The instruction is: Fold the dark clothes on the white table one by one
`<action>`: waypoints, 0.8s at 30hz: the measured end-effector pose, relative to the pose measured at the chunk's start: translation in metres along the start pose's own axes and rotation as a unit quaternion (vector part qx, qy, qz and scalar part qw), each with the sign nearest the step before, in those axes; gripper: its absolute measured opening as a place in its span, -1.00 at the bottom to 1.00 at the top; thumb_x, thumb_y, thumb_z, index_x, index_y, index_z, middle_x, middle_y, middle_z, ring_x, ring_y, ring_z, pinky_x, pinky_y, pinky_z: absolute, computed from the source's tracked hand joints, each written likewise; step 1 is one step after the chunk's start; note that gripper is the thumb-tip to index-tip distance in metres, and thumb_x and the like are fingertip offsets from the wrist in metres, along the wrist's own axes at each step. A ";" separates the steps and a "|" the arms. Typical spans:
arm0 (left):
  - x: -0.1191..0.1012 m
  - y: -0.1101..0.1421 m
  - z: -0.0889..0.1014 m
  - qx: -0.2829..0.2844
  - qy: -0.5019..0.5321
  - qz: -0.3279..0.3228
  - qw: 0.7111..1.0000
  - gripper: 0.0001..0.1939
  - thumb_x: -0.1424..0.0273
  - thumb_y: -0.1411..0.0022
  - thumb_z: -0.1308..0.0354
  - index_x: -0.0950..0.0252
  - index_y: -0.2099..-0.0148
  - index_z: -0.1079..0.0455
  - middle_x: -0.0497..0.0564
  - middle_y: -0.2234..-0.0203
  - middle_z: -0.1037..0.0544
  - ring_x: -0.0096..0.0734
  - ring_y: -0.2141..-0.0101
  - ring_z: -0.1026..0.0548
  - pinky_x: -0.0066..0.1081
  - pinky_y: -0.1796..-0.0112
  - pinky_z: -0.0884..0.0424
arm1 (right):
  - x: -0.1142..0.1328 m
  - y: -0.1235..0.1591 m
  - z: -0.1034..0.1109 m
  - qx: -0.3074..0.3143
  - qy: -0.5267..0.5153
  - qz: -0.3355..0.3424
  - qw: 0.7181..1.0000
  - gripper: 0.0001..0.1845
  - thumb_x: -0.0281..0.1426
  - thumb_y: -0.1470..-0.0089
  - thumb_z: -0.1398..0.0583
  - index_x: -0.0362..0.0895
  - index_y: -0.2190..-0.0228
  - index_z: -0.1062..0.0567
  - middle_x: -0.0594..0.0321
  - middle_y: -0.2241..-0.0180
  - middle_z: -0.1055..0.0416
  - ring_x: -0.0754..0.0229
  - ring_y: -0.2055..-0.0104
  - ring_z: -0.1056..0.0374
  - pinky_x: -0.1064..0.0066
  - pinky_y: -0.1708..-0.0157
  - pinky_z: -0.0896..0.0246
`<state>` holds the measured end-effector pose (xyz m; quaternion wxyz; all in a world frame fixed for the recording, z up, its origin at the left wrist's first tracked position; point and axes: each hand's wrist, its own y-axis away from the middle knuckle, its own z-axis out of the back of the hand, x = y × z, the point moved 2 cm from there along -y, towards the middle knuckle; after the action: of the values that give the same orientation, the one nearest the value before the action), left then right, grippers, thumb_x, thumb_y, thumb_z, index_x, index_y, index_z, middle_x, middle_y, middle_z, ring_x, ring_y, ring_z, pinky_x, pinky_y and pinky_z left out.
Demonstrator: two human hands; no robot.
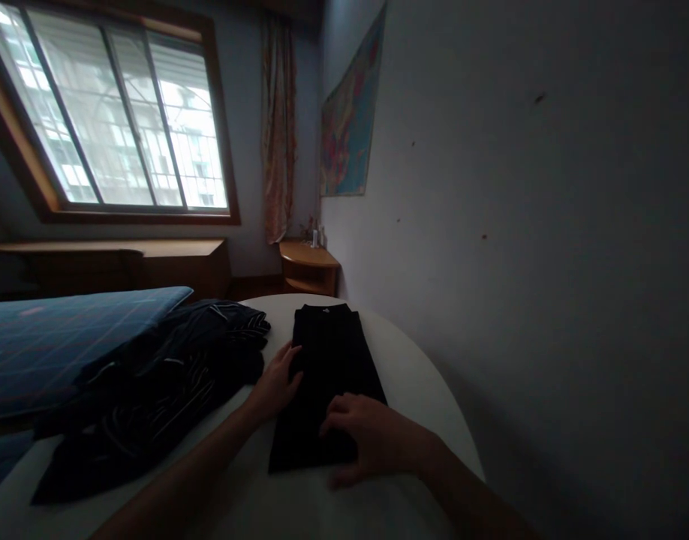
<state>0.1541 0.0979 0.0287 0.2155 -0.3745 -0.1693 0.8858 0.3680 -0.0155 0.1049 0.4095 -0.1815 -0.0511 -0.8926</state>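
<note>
Pale wall [547, 315] fills the right of the frame, a few dark spots on it. Round white table [420, 375] across the lower centre. Window [130, 127], wood-framed, upper left, daylight coming through. Heap of dark clothes [153, 390], rumpled, some striped, lower left, partly on the table; blue checked mattress [85, 330] behind it at the left edge. Black folded garment [333, 356] flat on the table, lower centre, collar end farthest off. Patterned curtain [278, 135], upper centre, hanging; map [353, 120] on the wall just right of it. Right hand [372, 435] over the garment's near right part, fingers loosely bent, thumb well apart; cannot tell whether fingertips press the cloth. Left hand [274, 382] at its left edge, fingers and thumb spread, touching, nothing gripped. Small pale label [326, 310] at the collar.
</note>
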 end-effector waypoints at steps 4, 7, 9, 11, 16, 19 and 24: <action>-0.008 0.022 0.008 0.053 -0.026 -0.005 0.998 -0.48 0.38 -0.27 -0.04 0.29 -0.27 -0.21 0.19 -0.34 -0.13 -0.06 -0.30 -0.16 -0.04 -0.27 -0.15 | 0.012 0.006 -0.020 0.005 0.116 -0.028 0.993 -0.64 -0.30 -0.07 -0.29 -0.07 0.06 -0.52 0.15 0.09 -0.47 0.06 0.08 -0.37 0.27 0.10 -0.26; -0.016 0.034 0.012 0.055 -0.035 -0.015 0.998 -0.48 0.37 -0.29 -0.03 0.26 -0.29 -0.18 0.18 -0.35 -0.11 -0.09 -0.32 -0.13 -0.06 -0.28 -0.12 | 0.012 0.006 -0.030 0.002 0.181 -0.034 0.983 -0.80 -0.42 -0.16 -0.18 -0.12 0.17 -0.55 0.15 0.17 -0.50 0.11 0.15 -0.40 0.35 0.23 -0.27; -0.021 0.041 0.012 0.055 -0.039 -0.013 0.998 -0.47 0.35 -0.30 -0.02 0.28 -0.30 -0.17 0.19 -0.36 -0.10 -0.10 -0.33 -0.11 -0.08 -0.29 -0.10 | 0.012 0.004 -0.032 0.010 0.210 -0.023 0.977 -0.82 -0.44 -0.19 -0.15 -0.14 0.25 -0.57 0.14 0.23 -0.51 0.13 0.20 -0.41 0.39 0.29 -0.26; -0.024 0.046 0.011 0.062 -0.044 -0.005 0.997 -0.46 0.33 -0.31 -0.02 0.32 -0.30 -0.17 0.22 -0.36 -0.09 -0.09 -0.33 -0.11 -0.08 -0.28 -0.11 | 0.014 0.003 -0.032 0.016 0.224 -0.013 0.974 -0.81 -0.45 -0.19 -0.14 -0.15 0.29 -0.57 0.14 0.28 -0.52 0.16 0.24 -0.42 0.42 0.32 -0.24; -0.032 0.056 0.017 0.049 -0.044 -0.006 0.998 -0.47 0.33 -0.30 -0.03 0.27 -0.29 -0.20 0.18 -0.33 -0.17 -0.10 -0.29 -0.19 -0.07 -0.26 -0.16 | 0.037 0.012 -0.033 0.051 0.211 0.017 0.976 -0.83 -0.44 -0.13 -0.18 -0.12 0.29 -0.59 0.19 0.30 -0.55 0.20 0.33 -0.43 0.44 0.36 -0.22; -0.044 0.058 0.025 0.074 -0.068 -0.025 0.995 -0.47 0.36 -0.28 -0.04 0.30 -0.28 -0.22 0.20 -0.29 -0.24 -0.09 -0.27 -0.22 -0.07 -0.24 -0.17 | 0.062 0.024 -0.040 0.073 0.175 0.063 0.980 -0.86 -0.38 -0.12 -0.21 -0.10 0.31 -0.60 0.24 0.36 -0.54 0.22 0.35 -0.43 0.44 0.37 -0.21; -0.076 0.066 0.033 0.178 -0.108 -0.095 0.973 -0.58 0.40 -0.21 -0.13 0.24 -0.13 -0.39 0.13 -0.08 -0.47 -0.08 -0.10 -0.39 -0.08 -0.15 -0.28 | 0.083 0.037 -0.074 0.183 0.052 0.171 0.967 -0.83 -0.52 -0.20 -0.18 -0.16 0.23 -0.58 0.28 0.28 -0.56 0.34 0.37 -0.42 0.55 0.44 -0.16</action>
<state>0.1609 -0.0017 0.0648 0.3424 -0.2141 -0.0663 0.9124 0.3253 -0.1172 0.0650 0.5847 -0.0631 -0.1604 -0.7927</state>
